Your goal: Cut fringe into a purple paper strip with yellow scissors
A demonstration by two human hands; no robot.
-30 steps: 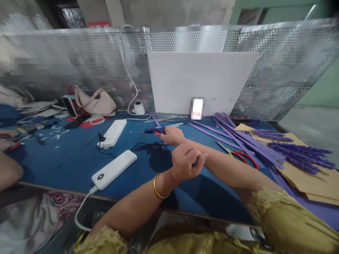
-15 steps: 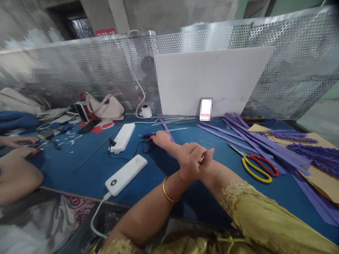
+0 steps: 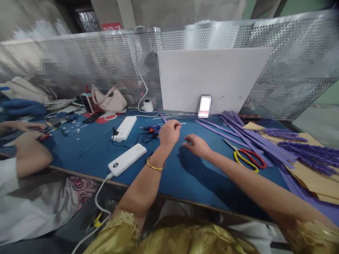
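Note:
My left hand [image 3: 170,134], with a gold bracelet [image 3: 155,164] on its wrist, is raised over the middle of the blue table. Its fingers are bent together; whatever may be between them is hidden. Just to the right, my right hand [image 3: 198,145] hovers with loosely curved fingers, a gap showing by the thumb and nothing visible in it. Beside my left hand lies a blue glue gun [image 3: 156,129] with an orange trigger. A purple strip [image 3: 162,115] and a thin pale stick run partly behind that hand. Red-and-yellow-handled scissors [image 3: 249,158] lie right of my right hand.
Purple strips [image 3: 254,137], brown paper [image 3: 315,180] and purple flower sprigs [image 3: 312,153] lie at right. A white power bank [image 3: 127,159] and power strip [image 3: 125,127] lie left. A lit phone [image 3: 204,106] leans on a white board [image 3: 214,74]. Another person's hands [image 3: 29,132] work far left.
My crossed arms have come apart. My right hand has moved right, away from the glue gun; my left hand has moved left and farther forward. The view has shifted slightly.

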